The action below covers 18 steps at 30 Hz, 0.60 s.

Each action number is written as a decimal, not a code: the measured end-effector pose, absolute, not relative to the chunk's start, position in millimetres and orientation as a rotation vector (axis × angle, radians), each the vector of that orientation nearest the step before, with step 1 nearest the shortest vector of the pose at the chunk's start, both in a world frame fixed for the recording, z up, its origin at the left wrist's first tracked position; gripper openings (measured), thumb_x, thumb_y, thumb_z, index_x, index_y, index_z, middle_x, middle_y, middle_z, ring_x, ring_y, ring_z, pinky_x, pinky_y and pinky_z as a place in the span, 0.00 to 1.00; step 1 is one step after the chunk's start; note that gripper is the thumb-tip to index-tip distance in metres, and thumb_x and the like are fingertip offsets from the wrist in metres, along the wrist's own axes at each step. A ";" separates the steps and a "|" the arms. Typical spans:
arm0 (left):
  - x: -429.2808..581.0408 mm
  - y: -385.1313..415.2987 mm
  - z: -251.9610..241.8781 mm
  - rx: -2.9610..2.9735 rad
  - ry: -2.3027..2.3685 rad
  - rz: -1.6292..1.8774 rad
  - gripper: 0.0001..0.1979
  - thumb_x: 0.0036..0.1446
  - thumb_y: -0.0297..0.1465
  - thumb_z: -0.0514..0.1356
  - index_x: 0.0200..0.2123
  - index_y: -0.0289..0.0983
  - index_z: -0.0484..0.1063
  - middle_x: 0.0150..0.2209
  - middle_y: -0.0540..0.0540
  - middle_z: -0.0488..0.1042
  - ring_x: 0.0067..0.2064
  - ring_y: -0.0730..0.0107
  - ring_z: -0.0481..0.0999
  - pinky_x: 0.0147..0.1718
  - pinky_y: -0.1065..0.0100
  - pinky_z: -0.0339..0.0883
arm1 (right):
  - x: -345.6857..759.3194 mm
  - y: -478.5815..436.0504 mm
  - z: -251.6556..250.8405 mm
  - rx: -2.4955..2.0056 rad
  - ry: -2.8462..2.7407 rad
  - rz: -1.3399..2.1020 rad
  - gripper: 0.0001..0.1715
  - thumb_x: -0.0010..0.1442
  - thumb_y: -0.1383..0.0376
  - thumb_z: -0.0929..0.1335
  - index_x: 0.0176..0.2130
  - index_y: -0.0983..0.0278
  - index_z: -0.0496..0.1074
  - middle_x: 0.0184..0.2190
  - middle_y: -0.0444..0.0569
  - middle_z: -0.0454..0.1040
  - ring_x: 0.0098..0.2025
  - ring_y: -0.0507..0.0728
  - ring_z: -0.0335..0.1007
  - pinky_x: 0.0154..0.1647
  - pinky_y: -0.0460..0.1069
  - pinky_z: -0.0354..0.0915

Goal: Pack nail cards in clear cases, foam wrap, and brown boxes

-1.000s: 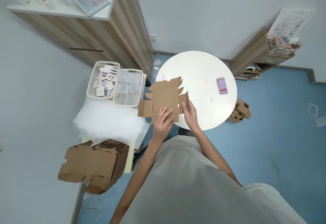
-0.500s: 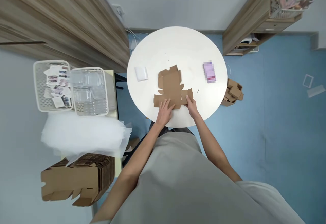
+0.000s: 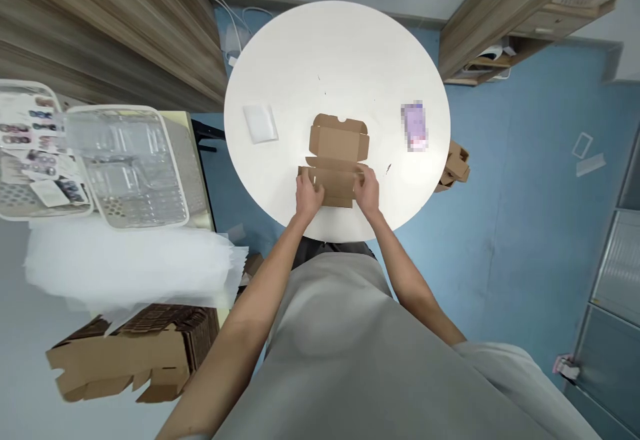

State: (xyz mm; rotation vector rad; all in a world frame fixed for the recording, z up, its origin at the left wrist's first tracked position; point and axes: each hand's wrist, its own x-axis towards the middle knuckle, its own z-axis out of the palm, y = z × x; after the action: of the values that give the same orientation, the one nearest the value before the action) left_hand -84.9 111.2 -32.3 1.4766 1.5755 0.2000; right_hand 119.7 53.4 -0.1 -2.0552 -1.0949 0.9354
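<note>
A brown cardboard box blank (image 3: 338,143), partly folded, lies on the white round table (image 3: 345,47) close to my body. Its notched lid panel points away from me, and its near panels are creased upward. My left hand (image 3: 309,195) grips the near left flap with bent fingers. On the opposite side, my right hand (image 3: 367,190) is closed around the near right flap. Left of the box lies a flat white packet (image 3: 261,124). A blurred purple item (image 3: 415,125) rests on the table to the right.
At left, a side table carries a basket of clear plastic boxes (image 3: 133,167), a basket of printed cards (image 3: 37,153), a pile of white sheets (image 3: 130,260) and stacked flat cardboard (image 3: 120,360). Folded cardboard boxes (image 3: 454,165) stand beyond the table's right edge.
The cardboard blank has turned to lie straight before me, and its side flaps have been folded up. Both hands have shifted onto its near corners. The camera view has moved too.
</note>
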 end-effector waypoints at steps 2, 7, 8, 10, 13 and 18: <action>-76.5 127.0 -38.3 1.424 1.618 0.257 0.44 0.63 0.25 0.65 0.79 0.34 0.54 0.70 0.24 0.64 0.61 0.44 0.80 0.64 0.46 0.74 | 111.2 69.5 -11.5 -2.136 -1.107 0.998 0.29 0.77 0.58 0.62 0.72 0.60 0.65 0.73 0.65 0.63 0.65 0.67 0.74 0.70 0.66 0.71; -67.2 161.2 -49.9 1.358 1.600 0.325 0.40 0.62 0.25 0.68 0.75 0.39 0.61 0.64 0.31 0.69 0.55 0.49 0.81 0.63 0.46 0.72 | 109.1 90.7 -46.8 -2.386 -0.910 0.996 0.42 0.78 0.50 0.64 0.79 0.61 0.47 0.73 0.72 0.55 0.62 0.74 0.77 0.67 0.73 0.72; -66.7 166.9 -51.0 1.348 1.604 0.317 0.37 0.63 0.27 0.68 0.73 0.38 0.64 0.61 0.32 0.72 0.55 0.49 0.80 0.63 0.47 0.71 | 110.4 91.0 -51.1 -2.386 -0.858 0.985 0.44 0.77 0.50 0.64 0.80 0.61 0.45 0.72 0.72 0.57 0.62 0.75 0.77 0.66 0.73 0.73; -65.6 176.8 -52.6 1.319 1.625 0.296 0.29 0.65 0.31 0.69 0.67 0.37 0.71 0.52 0.37 0.77 0.55 0.50 0.79 0.63 0.49 0.70 | 112.3 89.1 -55.1 -2.367 -0.754 0.968 0.46 0.76 0.52 0.65 0.80 0.62 0.43 0.69 0.72 0.59 0.60 0.75 0.77 0.66 0.73 0.73; -63.4 186.0 -55.7 1.244 1.653 0.263 0.13 0.68 0.35 0.66 0.54 0.39 0.78 0.42 0.43 0.79 0.52 0.54 0.80 0.58 0.55 0.70 | 113.6 84.0 -52.8 -2.351 -0.707 0.965 0.49 0.75 0.54 0.67 0.82 0.61 0.42 0.68 0.71 0.60 0.60 0.75 0.77 0.67 0.75 0.72; -66.0 181.2 -62.6 1.245 1.589 0.355 0.06 0.65 0.31 0.65 0.45 0.38 0.75 0.40 0.45 0.80 0.48 0.60 0.79 0.52 0.60 0.72 | 118.9 79.2 -45.9 -2.267 -1.029 0.992 0.48 0.77 0.53 0.65 0.84 0.54 0.42 0.74 0.68 0.55 0.59 0.70 0.78 0.66 0.73 0.74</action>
State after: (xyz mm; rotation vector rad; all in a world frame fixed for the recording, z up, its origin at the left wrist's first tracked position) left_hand -66.0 181.2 -62.6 1.2451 1.5888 0.3546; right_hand 118.9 79.2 -45.9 -2.2665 -1.0292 0.9920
